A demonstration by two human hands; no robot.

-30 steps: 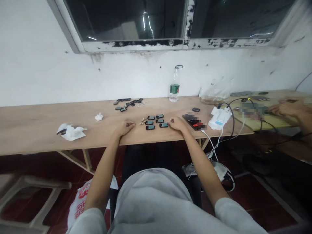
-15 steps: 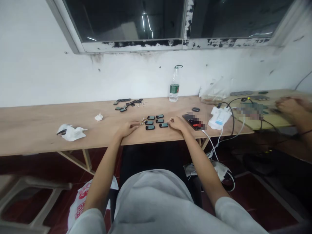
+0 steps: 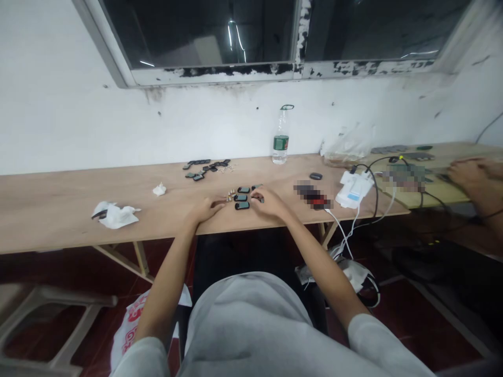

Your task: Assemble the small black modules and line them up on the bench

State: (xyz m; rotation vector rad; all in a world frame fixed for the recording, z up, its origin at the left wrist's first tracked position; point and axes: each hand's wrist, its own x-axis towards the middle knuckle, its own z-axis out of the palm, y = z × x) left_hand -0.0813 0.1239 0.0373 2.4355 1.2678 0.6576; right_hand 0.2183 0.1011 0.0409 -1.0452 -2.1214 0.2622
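Small black oblong cases with grey-green faces lie in two columns at the table's front. The left column, with its middle case (image 3: pixel 240 198), is in full view; the right column is mostly covered by my right hand (image 3: pixel 267 201). Its fingers are curled in a pinch over those cases, and whatever is between the fingertips is too small to make out. My left hand (image 3: pixel 208 208) rests on the wooden table, fingers stretched rightward and slightly bent, thumb apart. Its fingertips are beside a few small brass-coloured pieces (image 3: pixel 230 196); whether they touch is unclear.
More black cases (image 3: pixel 204 170) and tiny pale bits (image 3: pixel 225 169) lie further back. Tissues (image 3: pixel 118 213) are at left. A water bottle (image 3: pixel 280 141), a phone (image 3: pixel 312 196), a white power strip (image 3: pixel 353 189) with cables and a plastic bag (image 3: pixel 348 149) stand right. Another person's hands (image 3: pixel 467 173) are far right.
My right hand has moved left from beside the right column to over it, covering its cases. My left hand's fingers have bent slightly, otherwise staying in place.
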